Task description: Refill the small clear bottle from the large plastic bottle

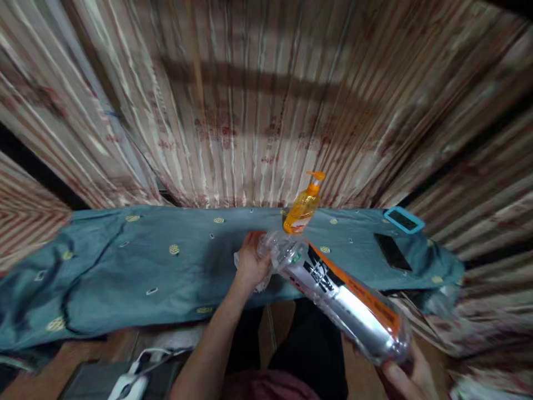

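I see an orange pump bottle of liquid soap (303, 206) standing on the far side of the table, just behind the near end of what the hands hold. Off to the right lie a black phone (392, 251) and, farther back near the edge, a small device in a light-blue case (403, 220), both well apart from the hands. The table is draped in a wrinkled teal cloth with small gold dots (125, 266). Behind it hangs a striped cream-and-red curtain (250, 100), blurred. A white cable or charger (129, 380) lies low at the left.

A long, clear plastic-wrapped roll with a silver body and orange-and-black label (341, 294) slants from the table's front edge down toward the lower right. My left hand (252, 261) reaches forward, forearm extended, fingers closed around the crinkled wrap at the roll's far end. My right hand (406, 375) cups the roll's near end from below, holding it.
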A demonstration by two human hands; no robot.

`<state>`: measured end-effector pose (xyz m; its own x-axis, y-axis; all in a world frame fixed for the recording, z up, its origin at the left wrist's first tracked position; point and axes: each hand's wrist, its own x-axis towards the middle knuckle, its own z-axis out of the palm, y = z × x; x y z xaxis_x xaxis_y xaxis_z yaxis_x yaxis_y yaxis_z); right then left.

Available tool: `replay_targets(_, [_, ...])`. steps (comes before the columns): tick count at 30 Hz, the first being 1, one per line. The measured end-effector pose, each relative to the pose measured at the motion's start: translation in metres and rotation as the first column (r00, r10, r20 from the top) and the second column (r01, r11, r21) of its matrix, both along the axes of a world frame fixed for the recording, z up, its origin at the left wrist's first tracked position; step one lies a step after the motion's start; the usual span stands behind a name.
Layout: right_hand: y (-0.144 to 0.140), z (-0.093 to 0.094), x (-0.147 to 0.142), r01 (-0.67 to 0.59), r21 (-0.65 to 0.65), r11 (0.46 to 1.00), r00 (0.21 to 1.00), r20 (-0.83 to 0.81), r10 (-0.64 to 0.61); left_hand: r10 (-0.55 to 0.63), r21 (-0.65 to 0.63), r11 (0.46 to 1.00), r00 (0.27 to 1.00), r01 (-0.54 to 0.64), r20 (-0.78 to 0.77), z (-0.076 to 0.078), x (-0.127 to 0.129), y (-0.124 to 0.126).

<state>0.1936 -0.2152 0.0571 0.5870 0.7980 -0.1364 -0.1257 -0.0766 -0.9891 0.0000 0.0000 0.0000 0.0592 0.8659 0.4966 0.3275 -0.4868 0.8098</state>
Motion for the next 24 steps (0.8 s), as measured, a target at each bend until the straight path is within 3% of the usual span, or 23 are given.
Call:
replay_targets(19, [-0.002,-0.003,0.005,0.002,0.058,0.998,0.999,-0.045,0.001,0.012,0.051,0.999,0.997,-0.008,-0.077,-0.007,-0.003,0.004])
replay_targets(24, [-0.007,-0.027,0.019,0.015,0.057,0.998,0.999,-0.052,-0.012,0.022,0.087,0.996,0.998,-0.017,-0.063,-0.006,-0.003,0.005])
